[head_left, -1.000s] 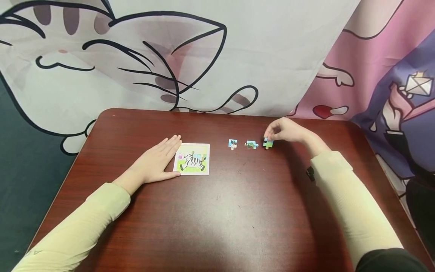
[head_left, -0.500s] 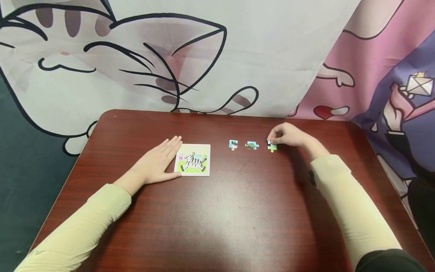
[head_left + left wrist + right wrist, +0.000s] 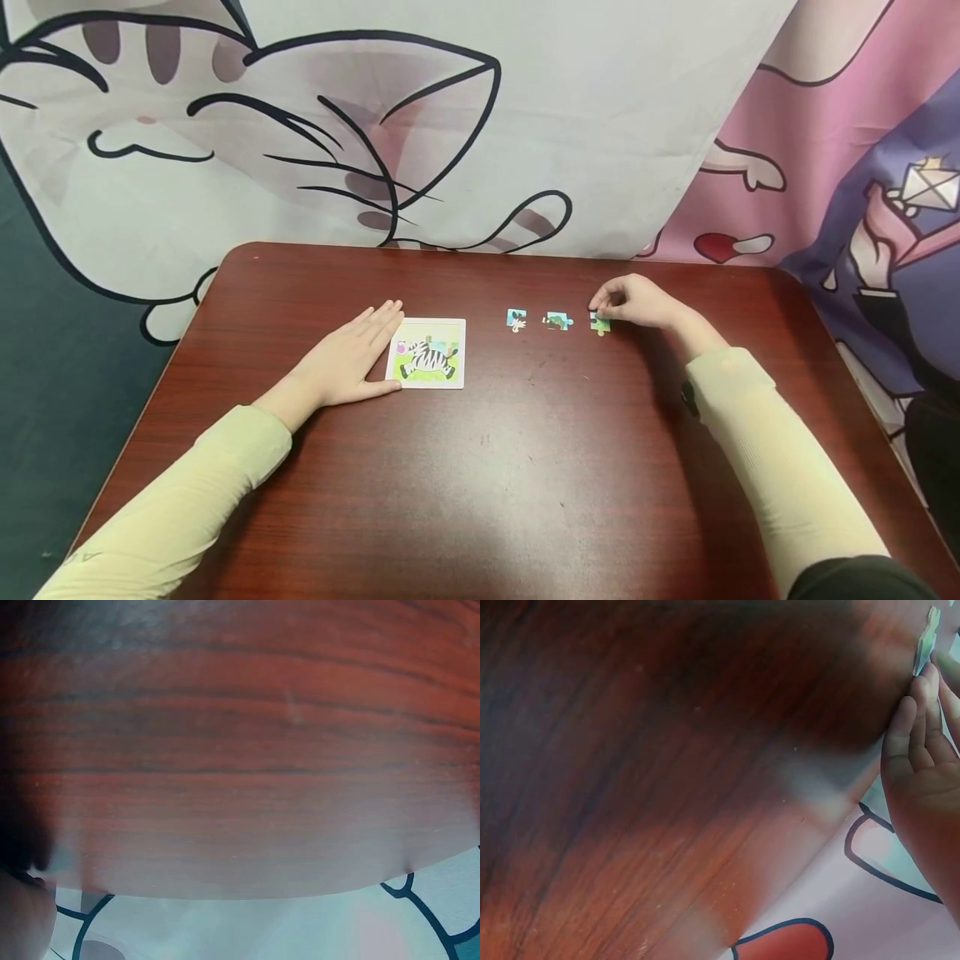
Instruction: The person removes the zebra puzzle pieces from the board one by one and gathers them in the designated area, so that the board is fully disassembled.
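Note:
My left hand (image 3: 337,358) lies flat at the left edge of a white-bordered zebra puzzle board (image 3: 462,354), fingers straight and thumb at its lower corner. My right hand (image 3: 637,300) pinches a blue-and-green jigsaw piece (image 3: 600,324) by its top edge, close over the table. That piece is the rightmost of a row of three. Left of it lie a jigsaw piece with a green bush picture (image 3: 557,322) and one with the zebra's head (image 3: 516,319). In the right wrist view the pinched piece (image 3: 927,643) shows edge-on at the fingertips.
The dark red-brown wooden table (image 3: 480,467) reaches back to a white curtain (image 3: 600,117) printed with a cat. A pink and purple printed cloth (image 3: 825,125) hangs at the right. Past the table's left side is dark green floor (image 3: 67,417).
My right hand has shifted slightly right and nearer with its jigsaw piece, widening the gap to the middle piece; in the last half second it barely moves. My left hand stays on the board.

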Available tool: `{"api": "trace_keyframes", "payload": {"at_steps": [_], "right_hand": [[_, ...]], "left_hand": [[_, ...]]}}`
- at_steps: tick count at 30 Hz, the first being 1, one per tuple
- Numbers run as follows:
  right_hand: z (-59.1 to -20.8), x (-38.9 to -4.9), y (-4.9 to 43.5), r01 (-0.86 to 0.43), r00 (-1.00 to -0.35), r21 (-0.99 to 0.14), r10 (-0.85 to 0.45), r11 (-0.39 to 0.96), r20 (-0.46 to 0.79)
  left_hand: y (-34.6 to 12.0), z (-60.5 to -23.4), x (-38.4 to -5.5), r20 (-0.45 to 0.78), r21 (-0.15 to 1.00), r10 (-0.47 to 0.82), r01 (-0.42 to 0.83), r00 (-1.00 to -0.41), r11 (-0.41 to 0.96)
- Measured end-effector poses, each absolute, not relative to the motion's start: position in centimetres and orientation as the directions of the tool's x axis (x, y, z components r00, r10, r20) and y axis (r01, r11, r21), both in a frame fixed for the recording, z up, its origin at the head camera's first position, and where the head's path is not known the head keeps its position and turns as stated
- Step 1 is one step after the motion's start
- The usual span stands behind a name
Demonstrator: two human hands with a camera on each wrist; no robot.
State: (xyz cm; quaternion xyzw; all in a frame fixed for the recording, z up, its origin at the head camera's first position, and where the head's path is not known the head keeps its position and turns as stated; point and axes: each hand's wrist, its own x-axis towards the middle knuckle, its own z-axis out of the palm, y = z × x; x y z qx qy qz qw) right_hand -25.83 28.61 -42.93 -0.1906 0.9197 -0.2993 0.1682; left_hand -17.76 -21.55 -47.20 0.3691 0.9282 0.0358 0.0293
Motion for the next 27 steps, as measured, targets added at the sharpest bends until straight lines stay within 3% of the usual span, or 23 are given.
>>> {"api": "trace_keyframes", "payload": {"at_steps": [11,27], "right_hand": [[-43.0,-25.4,28.3,-0.212,-0.883,-0.639,-0.425,0.739,-0.199],[-41.0,-25.5,26.0,-0.295,-0.880,-0.618,-0.459,0.729,-0.121]], "left_hand": [[-21.6,-47.3,-17.7,-0.026,0.088,0.686,0.682,-0.727,0.726],[-21.5,-47.2,-17.8,-0.020,0.083,0.691,0.688,-0.722,0.721]]}}
